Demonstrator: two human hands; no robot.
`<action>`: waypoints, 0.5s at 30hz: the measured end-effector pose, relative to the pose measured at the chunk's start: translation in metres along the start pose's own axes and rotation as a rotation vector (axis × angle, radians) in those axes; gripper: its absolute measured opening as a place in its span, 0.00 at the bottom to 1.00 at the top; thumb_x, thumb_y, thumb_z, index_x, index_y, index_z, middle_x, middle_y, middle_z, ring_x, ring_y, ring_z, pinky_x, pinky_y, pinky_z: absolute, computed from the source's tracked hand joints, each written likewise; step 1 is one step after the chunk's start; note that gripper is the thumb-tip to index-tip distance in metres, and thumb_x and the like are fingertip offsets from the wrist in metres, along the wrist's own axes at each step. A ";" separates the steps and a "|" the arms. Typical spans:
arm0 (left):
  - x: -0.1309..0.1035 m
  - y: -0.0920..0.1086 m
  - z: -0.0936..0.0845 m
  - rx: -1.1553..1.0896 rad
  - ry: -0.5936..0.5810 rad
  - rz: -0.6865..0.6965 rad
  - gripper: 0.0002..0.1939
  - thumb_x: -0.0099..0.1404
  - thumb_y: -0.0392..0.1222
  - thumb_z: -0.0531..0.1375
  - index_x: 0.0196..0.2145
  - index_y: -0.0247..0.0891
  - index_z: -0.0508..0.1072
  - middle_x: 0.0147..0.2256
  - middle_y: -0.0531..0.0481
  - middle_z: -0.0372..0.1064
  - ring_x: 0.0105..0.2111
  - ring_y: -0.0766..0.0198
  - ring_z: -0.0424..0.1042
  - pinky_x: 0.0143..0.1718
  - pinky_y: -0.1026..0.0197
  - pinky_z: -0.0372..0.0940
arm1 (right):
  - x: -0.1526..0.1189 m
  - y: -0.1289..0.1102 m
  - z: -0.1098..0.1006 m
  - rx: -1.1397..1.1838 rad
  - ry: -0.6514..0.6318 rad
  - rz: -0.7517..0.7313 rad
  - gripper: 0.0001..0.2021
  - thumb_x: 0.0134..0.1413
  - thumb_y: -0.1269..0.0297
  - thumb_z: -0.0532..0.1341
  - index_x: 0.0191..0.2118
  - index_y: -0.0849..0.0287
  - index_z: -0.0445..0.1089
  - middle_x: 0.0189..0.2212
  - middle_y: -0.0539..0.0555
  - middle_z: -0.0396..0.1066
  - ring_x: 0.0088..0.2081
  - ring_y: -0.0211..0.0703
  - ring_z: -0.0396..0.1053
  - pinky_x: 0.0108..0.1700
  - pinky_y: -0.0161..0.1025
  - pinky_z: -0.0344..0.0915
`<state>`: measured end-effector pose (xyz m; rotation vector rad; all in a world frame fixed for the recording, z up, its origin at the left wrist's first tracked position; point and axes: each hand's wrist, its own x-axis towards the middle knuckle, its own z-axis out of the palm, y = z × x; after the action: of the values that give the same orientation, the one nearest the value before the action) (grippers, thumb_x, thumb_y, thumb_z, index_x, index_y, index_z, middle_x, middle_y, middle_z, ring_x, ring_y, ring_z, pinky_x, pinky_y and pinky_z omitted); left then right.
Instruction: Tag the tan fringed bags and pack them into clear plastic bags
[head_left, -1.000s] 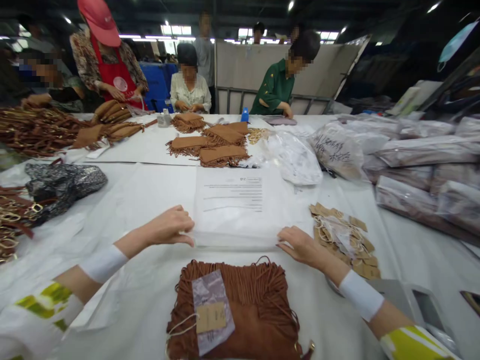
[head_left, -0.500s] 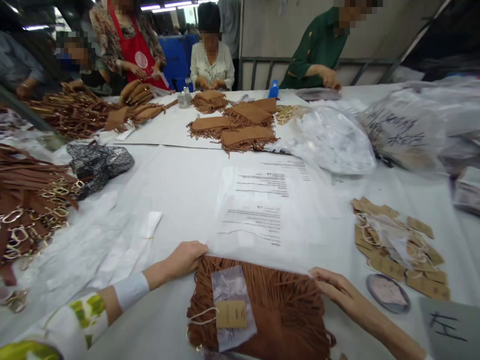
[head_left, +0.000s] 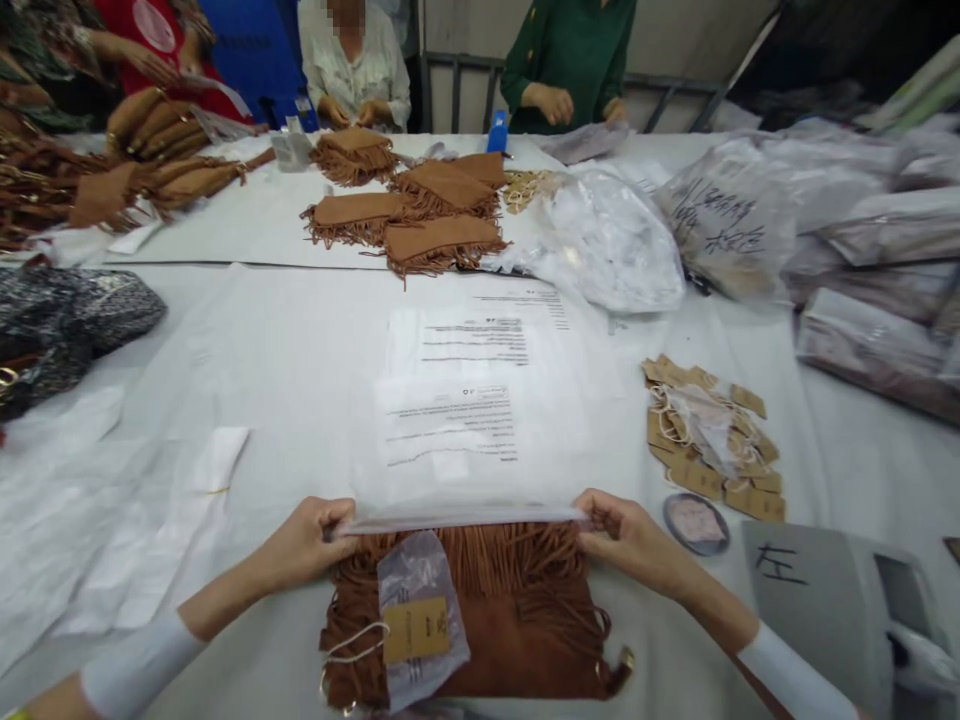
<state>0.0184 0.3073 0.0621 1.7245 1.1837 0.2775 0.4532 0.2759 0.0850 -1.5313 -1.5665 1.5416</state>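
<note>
A clear plastic bag (head_left: 450, 440) with printed text lies flat on the white table. My left hand (head_left: 319, 535) pinches the left end of its near edge, and my right hand (head_left: 616, 535) pinches the right end. That edge is stretched between them over the top of a brown fringed suede bag (head_left: 517, 635). On the suede bag rest a small clear pouch (head_left: 431, 570) and a tan tag (head_left: 415, 630) with a white string loop.
Tan tags (head_left: 694, 475), a round dish (head_left: 696, 523) and a grey box (head_left: 810, 600) are at right. White sheets (head_left: 142, 540) lie at left. Across the table (head_left: 247, 330) are fringed pieces (head_left: 442, 240), filled plastic bags (head_left: 607, 240) and several people working.
The view has shifted right and down. My right hand now pinches the plastic edge with bent fingers, and the edge looks straighter and more taut over the suede bag.
</note>
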 end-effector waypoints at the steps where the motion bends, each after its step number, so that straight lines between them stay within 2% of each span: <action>1: -0.001 -0.003 0.006 0.083 0.077 0.075 0.20 0.63 0.42 0.56 0.20 0.40 0.49 0.20 0.60 0.45 0.21 0.71 0.50 0.24 0.66 0.46 | 0.001 0.001 0.003 -0.120 0.087 -0.060 0.07 0.48 0.64 0.62 0.27 0.58 0.63 0.22 0.45 0.63 0.25 0.35 0.61 0.29 0.32 0.58; 4: -0.002 -0.008 0.018 0.287 0.265 0.362 0.18 0.64 0.33 0.52 0.20 0.39 0.47 0.19 0.59 0.45 0.20 0.71 0.50 0.24 0.64 0.45 | 0.002 0.007 0.011 -0.423 0.313 -0.300 0.11 0.48 0.69 0.57 0.19 0.56 0.56 0.16 0.43 0.55 0.20 0.32 0.53 0.24 0.31 0.51; 6: -0.003 -0.009 0.020 0.387 0.333 0.485 0.18 0.63 0.29 0.51 0.20 0.40 0.49 0.19 0.58 0.47 0.20 0.70 0.52 0.25 0.63 0.46 | 0.002 0.012 0.014 -0.535 0.376 -0.442 0.12 0.48 0.70 0.55 0.18 0.56 0.53 0.15 0.43 0.54 0.19 0.32 0.52 0.22 0.31 0.49; 10: -0.012 -0.010 0.016 0.482 0.361 0.535 0.17 0.65 0.33 0.55 0.22 0.41 0.52 0.20 0.58 0.50 0.21 0.68 0.53 0.24 0.61 0.47 | -0.010 0.018 0.016 -0.626 0.332 -0.546 0.09 0.49 0.72 0.55 0.22 0.55 0.56 0.17 0.44 0.59 0.19 0.33 0.58 0.23 0.30 0.54; 15: -0.048 -0.017 0.022 0.503 0.269 0.559 0.10 0.64 0.35 0.56 0.28 0.41 0.57 0.23 0.54 0.57 0.25 0.65 0.58 0.27 0.61 0.51 | -0.043 0.025 0.024 -0.586 0.224 -0.558 0.07 0.54 0.69 0.57 0.26 0.55 0.60 0.20 0.46 0.64 0.21 0.34 0.63 0.24 0.30 0.59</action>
<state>-0.0011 0.2563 0.0528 2.5176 0.9829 0.6003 0.4535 0.2219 0.0716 -1.2971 -2.1749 0.6136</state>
